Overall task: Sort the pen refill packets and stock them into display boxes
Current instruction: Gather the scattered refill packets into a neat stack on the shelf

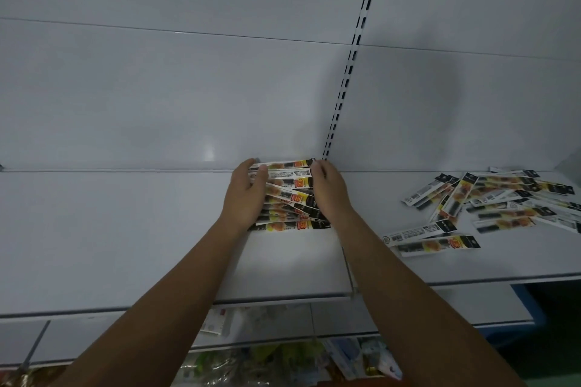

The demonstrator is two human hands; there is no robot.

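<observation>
A bundle of long pen refill packets (287, 195), printed white, yellow and black, lies on the white shelf (125, 229) near its back wall. My left hand (246, 192) presses against the bundle's left ends, thumb over the top packet. My right hand (330, 190) presses against the right ends. The packets between my palms are fanned and a little askew. A loose scatter of the same packets (490, 201) lies on the shelf to the right, some face down. No display box is in view.
A slotted upright rail (349, 63) runs up the white back panel right behind the bundle. The shelf's front edge (283, 297) is near my forearms. Below it hang other packaged goods (283, 361). A blue frame (528, 308) shows at the lower right.
</observation>
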